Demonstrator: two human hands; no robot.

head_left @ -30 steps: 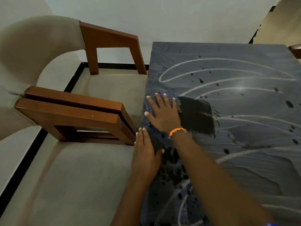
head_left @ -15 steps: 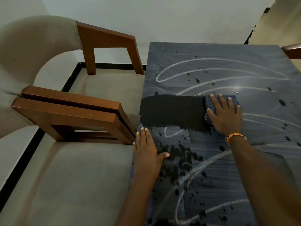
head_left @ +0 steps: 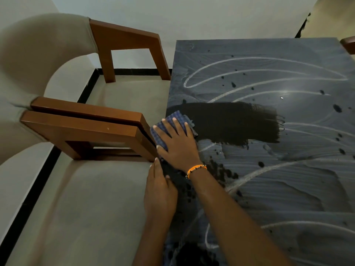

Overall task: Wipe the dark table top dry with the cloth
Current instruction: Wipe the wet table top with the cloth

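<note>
The dark table top [head_left: 269, 179] fills the right half of the view, filmed grey with pale curved streaks and dark spots. A wiped black band [head_left: 236, 123] runs across its middle. My right hand [head_left: 177, 144] presses flat, fingers spread, on a blue checked cloth [head_left: 172, 120] at the table's left edge. Only the cloth's far and left parts show beyond the fingers. My left hand [head_left: 160, 191] rests flat on the table's left edge just behind the right wrist, which wears an orange band.
Two beige upholstered chairs with brown wooden arms [head_left: 86, 127] stand tight against the table's left side. A white wall [head_left: 192, 16] lies beyond the table's far edge. Another wooden arm [head_left: 348, 44] shows at the far right corner.
My right hand has slid the cloth from the table's middle back to its left edge, leaving a longer black wiped band. The left hand has stayed on the edge.
</note>
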